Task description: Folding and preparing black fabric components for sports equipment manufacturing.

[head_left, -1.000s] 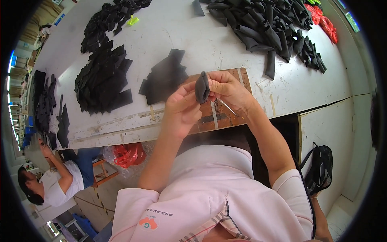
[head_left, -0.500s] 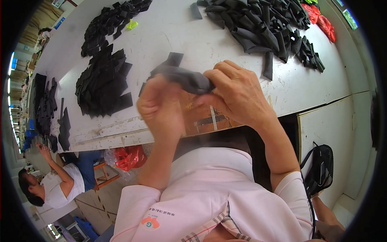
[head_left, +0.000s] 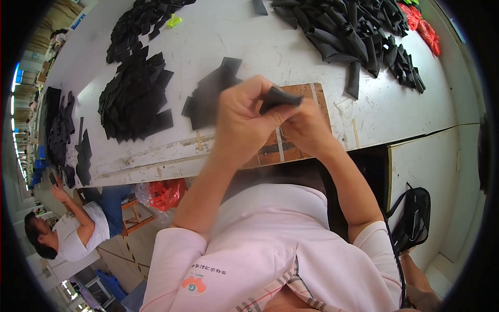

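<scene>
Above the table's near edge, both hands meet on one folded black fabric piece (head_left: 279,99). My left hand (head_left: 244,112) is closed, its thumb and fingers pinching the piece. My right hand (head_left: 307,127) is closed round the piece's lower right side, its fingers partly hidden behind the fabric and the left hand. Beneath them lies a brown wooden board (head_left: 317,99) with pale strips. A small stack of flat black fabric pieces (head_left: 210,93) lies just left of the hands.
A larger black fabric stack (head_left: 135,99) lies further left, another pile (head_left: 138,28) behind it. Rolled black pieces (head_left: 348,36) heap at the far right beside red plastic bags (head_left: 426,36). A co-worker (head_left: 78,223) sits at the left. A black bag (head_left: 413,218) hangs at the right.
The hands have come closer together, the left moving right and up. The fabric piece, stretched between them before, now shows short and folded. The small stack is more exposed.
</scene>
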The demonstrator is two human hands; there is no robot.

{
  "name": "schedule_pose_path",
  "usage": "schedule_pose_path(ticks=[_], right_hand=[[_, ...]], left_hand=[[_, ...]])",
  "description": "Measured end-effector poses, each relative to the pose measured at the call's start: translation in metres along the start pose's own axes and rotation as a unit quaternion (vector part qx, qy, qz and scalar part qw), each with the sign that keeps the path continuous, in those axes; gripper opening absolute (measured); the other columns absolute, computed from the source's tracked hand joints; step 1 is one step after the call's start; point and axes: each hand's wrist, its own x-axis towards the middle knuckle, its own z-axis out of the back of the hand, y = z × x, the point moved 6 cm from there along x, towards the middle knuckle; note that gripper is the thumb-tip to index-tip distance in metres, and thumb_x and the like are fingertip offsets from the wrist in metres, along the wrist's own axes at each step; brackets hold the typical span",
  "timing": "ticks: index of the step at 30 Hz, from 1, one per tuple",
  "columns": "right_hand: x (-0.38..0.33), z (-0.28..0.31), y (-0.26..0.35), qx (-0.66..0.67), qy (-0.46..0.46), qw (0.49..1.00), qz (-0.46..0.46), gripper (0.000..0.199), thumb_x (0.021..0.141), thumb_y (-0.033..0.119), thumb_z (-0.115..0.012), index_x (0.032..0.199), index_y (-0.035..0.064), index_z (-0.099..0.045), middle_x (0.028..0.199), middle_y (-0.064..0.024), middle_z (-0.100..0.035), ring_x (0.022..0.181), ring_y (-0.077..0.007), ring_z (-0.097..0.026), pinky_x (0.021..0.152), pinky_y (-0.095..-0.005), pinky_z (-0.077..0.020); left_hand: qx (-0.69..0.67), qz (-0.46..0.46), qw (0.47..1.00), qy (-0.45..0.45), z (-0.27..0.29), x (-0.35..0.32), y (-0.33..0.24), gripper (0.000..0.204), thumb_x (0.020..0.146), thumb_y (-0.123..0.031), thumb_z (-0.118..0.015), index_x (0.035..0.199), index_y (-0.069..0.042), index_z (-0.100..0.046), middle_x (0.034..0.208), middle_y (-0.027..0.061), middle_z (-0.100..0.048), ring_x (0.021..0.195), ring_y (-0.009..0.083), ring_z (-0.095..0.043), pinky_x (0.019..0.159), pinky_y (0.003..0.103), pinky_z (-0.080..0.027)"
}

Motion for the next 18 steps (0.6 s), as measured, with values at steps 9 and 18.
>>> schedule_pose_path(ticks=[9,18], right_hand=[[0.006,0.000,-0.004,-0.060,0.083,0.989,-0.106,0.018,0.081,0.021,-0.052,0.077,0.0038,-0.055,0.067,-0.0118,-0.056,0.067,-0.0295,-0.056,0.060,-0.0370,-0.0426],[0.011,0.002,0.003,-0.159,0.070,0.983,-0.054,0.022,0.077,0.024,-0.056,0.082,0.0028,-0.053,0.076,-0.0103,-0.052,0.074,-0.0291,-0.052,0.064,-0.0376,-0.0422]], left_hand=[[0.044,-0.092,0.992,-0.074,-0.003,-0.009,-0.010,0.015,0.078,-0.006,-0.060,0.090,0.000,-0.055,0.086,0.0056,-0.057,0.075,0.0076,-0.051,0.069,0.020,-0.041],[-0.063,-0.104,0.982,-0.142,0.004,-0.001,-0.028,0.013,0.083,-0.010,-0.056,0.088,0.002,-0.057,0.081,0.0053,-0.059,0.072,0.0062,-0.050,0.065,0.017,-0.039]])
